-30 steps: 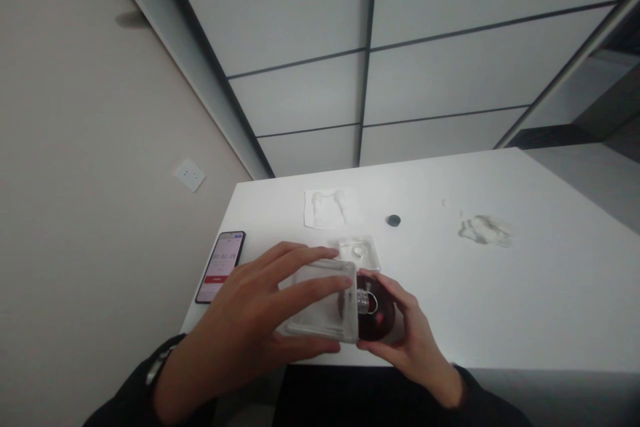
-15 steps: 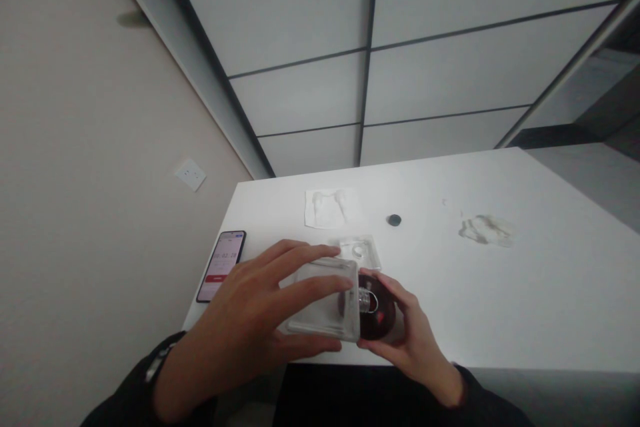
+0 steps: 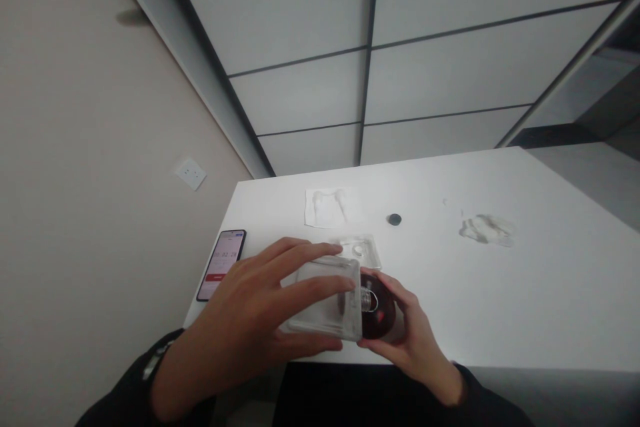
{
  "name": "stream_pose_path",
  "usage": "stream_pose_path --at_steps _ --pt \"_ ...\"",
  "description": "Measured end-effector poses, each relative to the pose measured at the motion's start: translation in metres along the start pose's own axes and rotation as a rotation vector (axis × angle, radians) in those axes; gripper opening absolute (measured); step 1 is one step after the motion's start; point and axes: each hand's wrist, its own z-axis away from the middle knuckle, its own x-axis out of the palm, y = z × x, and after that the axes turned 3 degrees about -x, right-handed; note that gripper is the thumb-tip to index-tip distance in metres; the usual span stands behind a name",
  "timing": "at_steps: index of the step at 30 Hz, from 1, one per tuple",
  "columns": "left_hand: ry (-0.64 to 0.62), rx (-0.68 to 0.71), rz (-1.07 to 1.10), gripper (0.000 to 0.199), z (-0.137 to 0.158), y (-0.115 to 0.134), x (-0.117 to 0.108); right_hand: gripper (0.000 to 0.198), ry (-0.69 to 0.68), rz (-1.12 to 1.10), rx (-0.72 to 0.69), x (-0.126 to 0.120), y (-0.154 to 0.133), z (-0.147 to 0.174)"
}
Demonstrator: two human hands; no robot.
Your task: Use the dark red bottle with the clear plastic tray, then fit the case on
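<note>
A clear rectangular plastic container (image 3: 320, 312) is in my left hand (image 3: 250, 303), tipped on its side with its rim facing right. Fingers lie over its top, and the thumb is along its lower side. My right hand (image 3: 413, 333) is wrapped round a dark reddish-brown bottle (image 3: 381, 323). The bottle's uncapped, threaded neck points up towards me. The container's rim touches or overlaps the neck; I cannot tell which. Whether anything passes between the two does not show. Just beyond my left fingertips lies a small clear tray (image 3: 371, 255) with a ring-shaped thing in it.
On the white table (image 3: 500, 313) lie a small dark round cap (image 3: 395, 219), a crumpled, stained tissue (image 3: 487, 230) and a white sheet (image 3: 327, 213) with pale, thin items on it. A phone (image 3: 221, 267) showing a timer rests at the left edge, partly behind my left hand.
The container in my left hand has shifted slightly right, covering a little more of the bottle's neck. My right hand and the bottle stay in place.
</note>
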Motion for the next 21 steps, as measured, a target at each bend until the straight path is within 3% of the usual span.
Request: stream_pose_path --at_steps 21 --pt "0.018 0.015 -0.007 0.032 -0.0019 0.0034 -0.0027 0.098 0.000 0.013 -0.008 -0.0002 -0.0014 -0.0009"
